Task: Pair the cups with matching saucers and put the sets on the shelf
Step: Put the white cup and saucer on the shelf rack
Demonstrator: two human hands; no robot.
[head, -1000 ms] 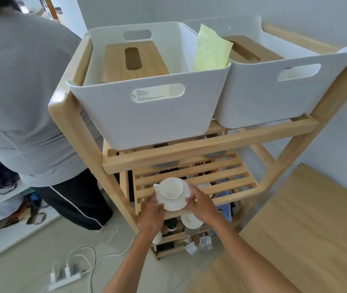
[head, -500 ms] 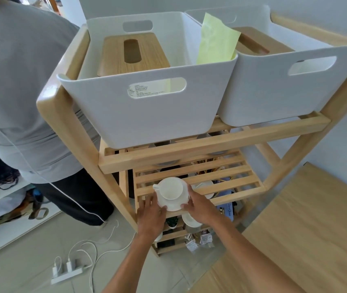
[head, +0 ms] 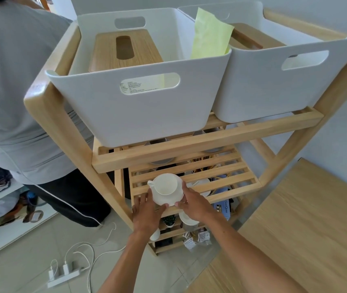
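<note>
A white cup [head: 165, 182] sits on a white saucer [head: 168, 199], handle pointing left, at the front of the slatted middle shelf [head: 221, 180] of a wooden rack. My left hand [head: 147, 212] grips the saucer's left front edge. My right hand [head: 195, 206] holds its right front edge. Grey saucers [head: 162, 160] show under the upper shelf rail, mostly hidden. More white cups and saucers [head: 187, 217] sit on the shelf below, partly hidden by my hands.
Two white bins [head: 138, 106] with wooden lids fill the top shelf. A person in a grey shirt [head: 14, 92] stands close on the left. A wooden table [head: 307, 235] lies at right. A power strip [head: 64, 278] and cables lie on the floor.
The cup and saucer have moved a little forward onto the middle shelf with both hands still on the saucer. My view has shifted closer to the rack.
</note>
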